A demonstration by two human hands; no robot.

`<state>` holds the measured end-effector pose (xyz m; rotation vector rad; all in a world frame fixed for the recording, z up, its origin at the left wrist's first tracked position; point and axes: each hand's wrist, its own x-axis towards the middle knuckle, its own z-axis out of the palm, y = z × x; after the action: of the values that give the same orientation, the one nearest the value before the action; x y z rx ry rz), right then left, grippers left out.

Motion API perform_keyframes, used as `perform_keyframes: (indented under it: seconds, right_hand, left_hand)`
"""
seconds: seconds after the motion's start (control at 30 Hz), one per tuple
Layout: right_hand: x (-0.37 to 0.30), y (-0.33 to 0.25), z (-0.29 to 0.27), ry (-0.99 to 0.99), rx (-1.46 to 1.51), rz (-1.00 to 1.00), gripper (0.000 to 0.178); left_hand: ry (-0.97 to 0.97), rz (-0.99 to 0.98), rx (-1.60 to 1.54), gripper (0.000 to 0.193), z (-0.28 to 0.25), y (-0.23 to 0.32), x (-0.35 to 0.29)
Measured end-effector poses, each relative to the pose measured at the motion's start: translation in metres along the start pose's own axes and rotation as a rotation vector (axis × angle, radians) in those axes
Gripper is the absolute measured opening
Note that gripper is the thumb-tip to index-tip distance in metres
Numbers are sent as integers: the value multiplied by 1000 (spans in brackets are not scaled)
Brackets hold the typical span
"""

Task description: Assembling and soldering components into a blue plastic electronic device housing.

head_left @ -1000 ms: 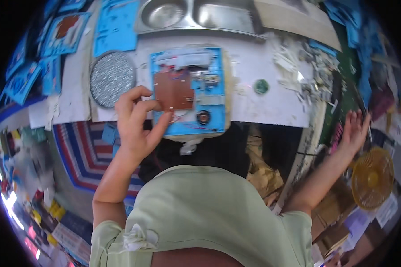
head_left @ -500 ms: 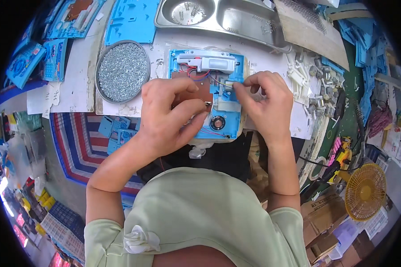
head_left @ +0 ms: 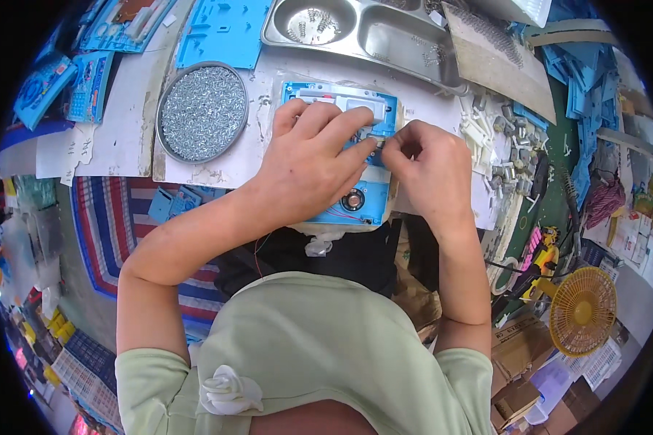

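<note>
A blue plastic casing (head_left: 374, 206) lies open on the worktop, with a white-grey part (head_left: 358, 106) along its top and a round black speaker (head_left: 352, 199) at its lower end. My left hand (head_left: 313, 156) reaches across the casing from the left, fingers apart, its thumb tip beside a small part at the casing's right side. At that same edge my right hand (head_left: 434, 170) has thumb and forefinger pinched together; whatever they grip is too small to make out. The back of my left hand covers the brown board and most of the wires.
A round tray of small screws (head_left: 202, 113) stands to the left. Behind is a steel compartment tray (head_left: 384, 59) holding springs. White plastic pieces and small metal motors (head_left: 511, 141) are heaped to the right. A yellow fan (head_left: 582, 312) sits at the lower right.
My left hand has moved right and up over the casing, its fingers now stretched out instead of bunched over the board. My right hand stays by the right edge, fingers closer together.
</note>
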<state>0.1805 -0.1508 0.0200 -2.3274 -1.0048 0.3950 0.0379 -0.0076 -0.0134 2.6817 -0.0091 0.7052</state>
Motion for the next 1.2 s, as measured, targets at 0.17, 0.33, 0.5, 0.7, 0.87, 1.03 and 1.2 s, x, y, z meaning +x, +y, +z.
perform_keyframes:
  seconds: [0.17, 0.33, 0.5, 0.7, 0.87, 1.03, 1.2]
  right_hand:
    - [-9, 14, 15, 44, 357, 210, 16]
    - [-12, 1, 17, 207, -199, -192, 14]
    - [-4, -16, 5, 76, -489, -380, 17]
    - [12, 18, -13, -321, 326, 288, 17]
    - [4, 18, -2, -111, 488, 133, 21]
    - [-2, 22, 24, 36, 310, -10, 18]
    - [-11, 22, 41, 175, 280, 8, 16]
  left_hand:
    - [-10, -13, 34, 33, 1, 1, -3]
    - [-11, -12, 31, 31, 2, 1, -3]
    - [-2, -12, 31, 31, 6, 0, -5]
    - [-7, -21, 5, 36, 4, 0, -5]
    - [81, -107, -108, 40, 6, -3, -6]
    - [117, -117, -146, 39, 4, -6, -11]
    - [19, -97, -53, 39, 2, -2, -7]
